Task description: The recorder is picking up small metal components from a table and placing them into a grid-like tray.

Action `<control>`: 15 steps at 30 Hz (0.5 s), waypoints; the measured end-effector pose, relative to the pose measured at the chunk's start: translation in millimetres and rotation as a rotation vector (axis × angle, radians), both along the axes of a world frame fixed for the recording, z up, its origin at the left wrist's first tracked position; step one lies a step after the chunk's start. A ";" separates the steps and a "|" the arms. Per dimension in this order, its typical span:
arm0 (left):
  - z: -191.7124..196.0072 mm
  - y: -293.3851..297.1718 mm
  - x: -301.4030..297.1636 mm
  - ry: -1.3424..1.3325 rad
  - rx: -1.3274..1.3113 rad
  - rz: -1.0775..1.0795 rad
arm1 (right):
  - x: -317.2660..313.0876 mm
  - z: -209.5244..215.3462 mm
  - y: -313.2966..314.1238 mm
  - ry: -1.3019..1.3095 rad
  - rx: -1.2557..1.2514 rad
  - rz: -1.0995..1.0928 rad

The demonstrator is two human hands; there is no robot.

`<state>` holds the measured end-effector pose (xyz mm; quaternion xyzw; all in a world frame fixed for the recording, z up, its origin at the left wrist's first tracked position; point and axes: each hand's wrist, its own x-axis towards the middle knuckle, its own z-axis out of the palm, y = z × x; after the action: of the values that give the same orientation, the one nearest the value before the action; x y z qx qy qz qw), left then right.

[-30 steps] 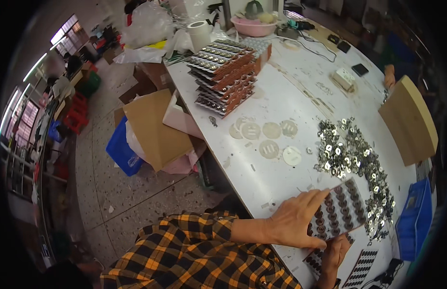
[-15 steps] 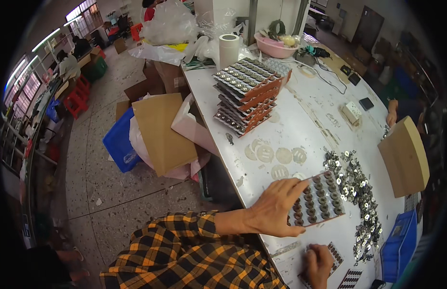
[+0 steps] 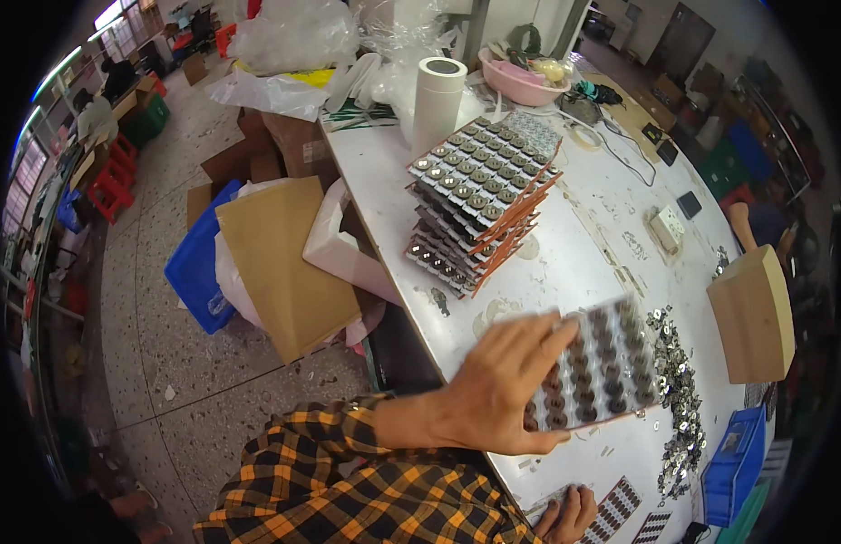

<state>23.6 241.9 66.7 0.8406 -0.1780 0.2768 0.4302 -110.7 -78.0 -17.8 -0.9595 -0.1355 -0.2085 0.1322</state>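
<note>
My left hand grips the left edge of a flat rectangular tray by thumb and fingers, above the white table. Rows of small dark round metal parts stand in this tray, which is slightly blurred. At the lower edge my right hand has its fingers curled, beside another tray of dark parts on the table; what they hold, if anything, is hidden. Farther off, a stack of similar trays with reddish-brown edges stands crookedly piled.
Loose small metal pieces lie heaped at the right, near a blue bin and a cardboard box. A white roll and pink basin stand behind the stack. Another person's arm shows at far right.
The view has shifted, with the stack appearing larger and nearer. My left hand still holds its tray, now tilted more. My right hand has moved lower left, uncovering more of the lower tray.
</note>
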 end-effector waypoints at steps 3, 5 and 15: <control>52.6 47.9 18.7 -0.136 0.156 0.277 | 0.0 2.4 2.9 -0.005 0.012 -0.036; 72.6 81.4 44.8 -0.214 0.265 0.461 | -0.4 0.9 2.6 -0.023 -0.038 -0.033; 73.7 115.6 100.2 0.198 0.383 0.601 | -6.2 12.1 9.3 0.031 -0.102 -0.081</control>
<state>123.8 357.5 140.3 0.9434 0.0706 0.2699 0.1794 -116.9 -68.7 -5.7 -0.9729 -0.1051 -0.1914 0.0765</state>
